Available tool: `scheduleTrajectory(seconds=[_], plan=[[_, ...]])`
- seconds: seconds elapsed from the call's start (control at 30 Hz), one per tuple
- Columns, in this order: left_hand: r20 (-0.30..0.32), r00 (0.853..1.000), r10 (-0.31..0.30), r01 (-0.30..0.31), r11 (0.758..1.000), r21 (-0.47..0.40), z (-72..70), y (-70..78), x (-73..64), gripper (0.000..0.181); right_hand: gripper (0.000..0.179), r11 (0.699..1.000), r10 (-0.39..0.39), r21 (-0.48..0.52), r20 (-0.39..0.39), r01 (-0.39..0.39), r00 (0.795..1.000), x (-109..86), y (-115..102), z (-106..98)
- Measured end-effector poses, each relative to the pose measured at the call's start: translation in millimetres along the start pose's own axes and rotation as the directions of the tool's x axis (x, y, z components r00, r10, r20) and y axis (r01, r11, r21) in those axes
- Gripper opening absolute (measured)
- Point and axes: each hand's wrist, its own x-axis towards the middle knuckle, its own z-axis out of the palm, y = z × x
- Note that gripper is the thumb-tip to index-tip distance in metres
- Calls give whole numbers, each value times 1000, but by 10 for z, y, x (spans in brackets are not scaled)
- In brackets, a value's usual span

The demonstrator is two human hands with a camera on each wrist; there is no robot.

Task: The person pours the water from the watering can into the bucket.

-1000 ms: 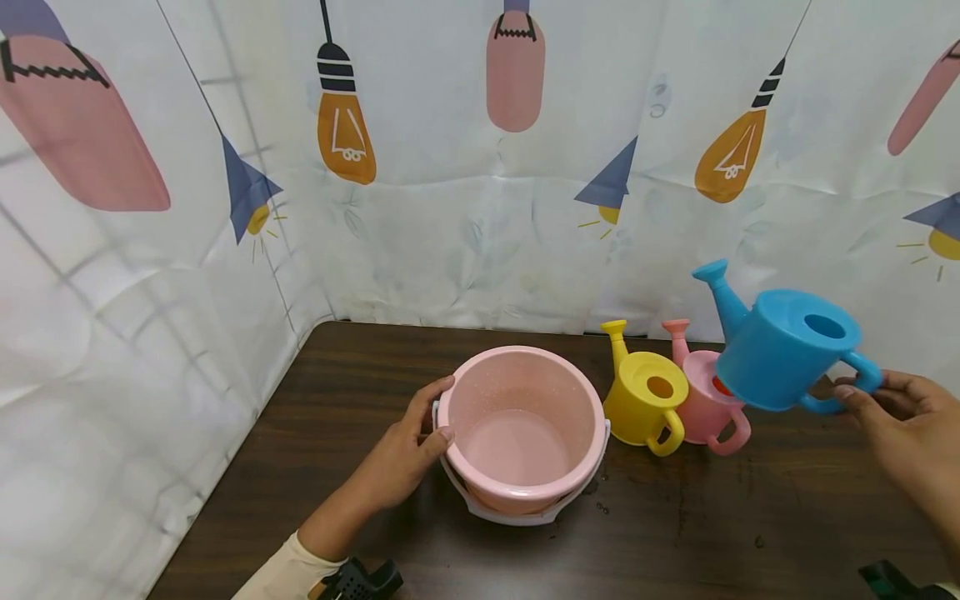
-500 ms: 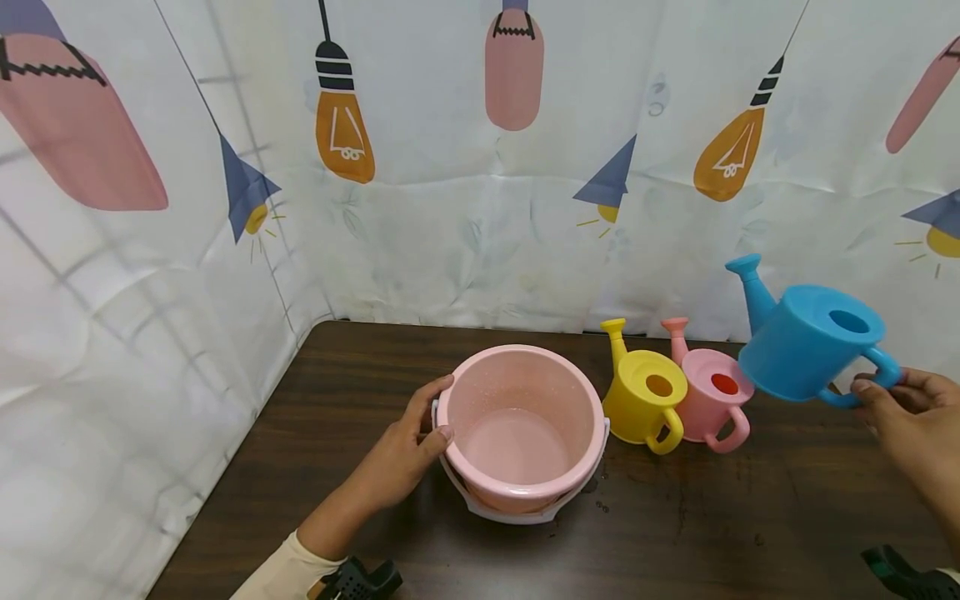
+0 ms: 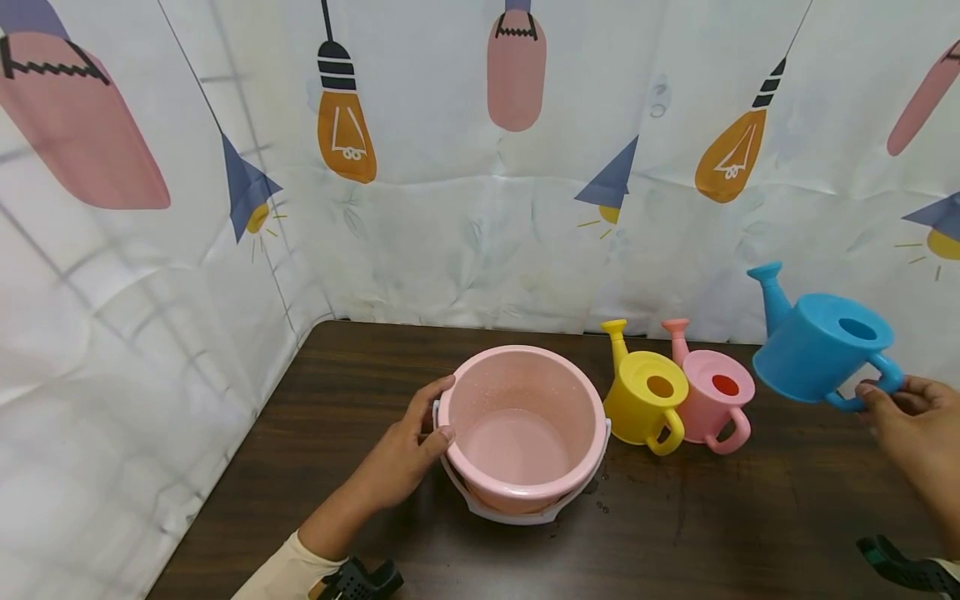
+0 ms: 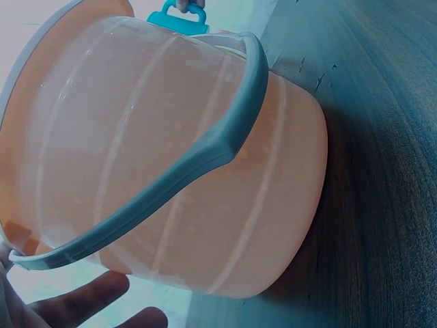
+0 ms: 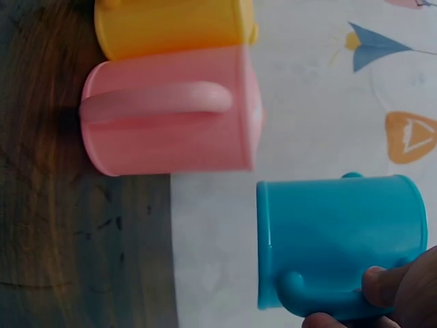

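A pink bucket (image 3: 517, 492) stands on the dark wooden table. In the head view, my left hand (image 3: 397, 454) touches its left rim with thumb and forefinger; the left wrist view shows other fingers (image 4: 89, 297) loosely extended beside the wall. At the far right, my right hand (image 3: 911, 425) holds a blue toy watering can (image 3: 813, 346) by its handle, raised above the table with the spout toward the back. The right wrist view shows thumb and fingers round the blue handle. A yellow watering can (image 3: 637, 408) and a pink watering can (image 3: 705, 408) stand right of the bucket.
The bucket's carrying handle (image 3: 517, 517) hangs down around its near side. Water drops (image 3: 602, 507) dot the dark table (image 3: 675, 542). A white printed curtain (image 3: 465, 250) hangs behind the table and along its left side.
My right hand has carried the blue watering can rightward, away from the pink can, whose red-looking opening now shows fully. My left hand and the bucket have stayed in place.
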Motion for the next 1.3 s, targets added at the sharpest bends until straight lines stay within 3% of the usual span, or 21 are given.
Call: scheduleTrajectory(seconds=[0.3,0.5,0.97,1.3], plan=[[4,1000,5,-5,1000,-2,-6,-6,0,62,63,990,76,-126,63,-68,995,-42,126,77],[4,1000,5,-6,1000,5,-6,-4,1,62,64,981,21,-195,81,-5,996,-107,199,122],[-6,1000,19,-19,1000,8,-13,3,2,62,57,974,20,-227,94,2,995,-198,327,220],[-11,999,42,-43,999,-3,8,-14,-3,61,47,974,81,-219,115,-54,990,-227,343,271]])
